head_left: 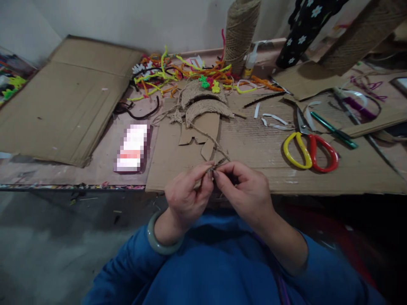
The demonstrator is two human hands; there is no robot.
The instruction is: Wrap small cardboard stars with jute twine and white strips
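Note:
My left hand (pixel 187 195) and my right hand (pixel 249 192) meet at the table's front edge, fingertips pinched together. Between them is the end of a jute twine (pixel 208 136), which runs back toward a twine-wrapped crescent (pixel 208 109). What exactly the fingertips do with the strand is too small to make out. Just beyond my hands lies a small pointed cardboard piece (pixel 207 150), with a larger cut cardboard piece (pixel 208 126) behind it. Another wrapped crescent (pixel 199 91) and a small twine star (pixel 175 115) lie close by.
Scissors (pixel 303 127) with yellow and red handles and a green pen (pixel 333 129) lie right on a cardboard sheet (pixel 254 156). A pixelated phone-like object (pixel 132 148) and large cardboard (pixel 66 93) are left. Coloured pipe cleaners (pixel 159 76), a twine spool (pixel 241 34) and glue bottle (pixel 250 63) stand behind.

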